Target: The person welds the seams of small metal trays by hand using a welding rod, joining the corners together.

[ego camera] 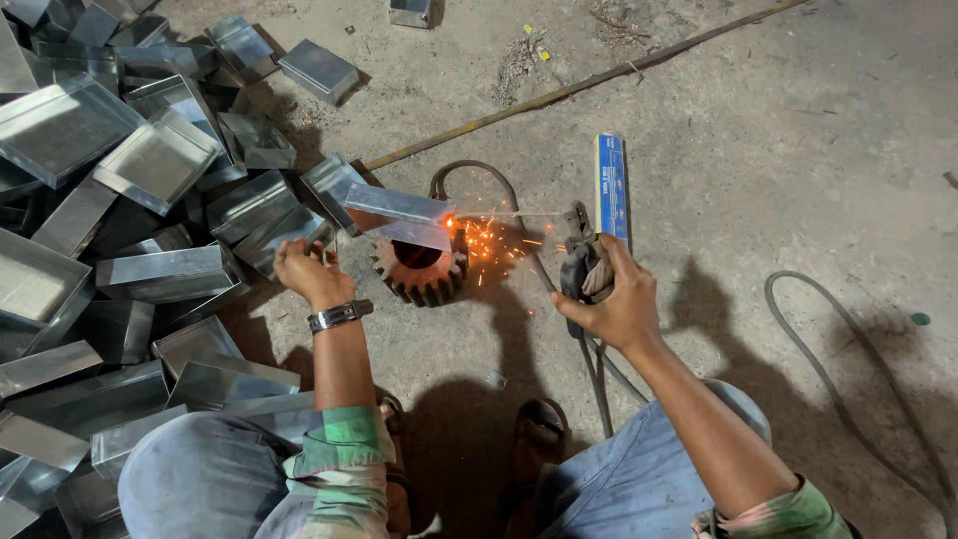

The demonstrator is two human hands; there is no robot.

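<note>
My right hand [614, 299] grips a welding electrode holder [581, 262] wrapped in cloth; its thin rod [509, 213] reaches left to the corner of a shiny sheet-metal tray [399, 215], where orange sparks [489, 240] fly. The tray rests tilted on a rusty gear wheel [424, 271] on the concrete floor. My left hand [304, 271], with a wristwatch [339, 314], hovers just left of the tray with fingers curled, holding nothing that I can see.
A large heap of similar metal trays [130, 200] fills the left side. A blue electrode box [611, 185] lies beyond my right hand. A long rod [579, 88] crosses the floor, cables [848, 399] loop on the right, and my sandalled feet [539, 429] sit below.
</note>
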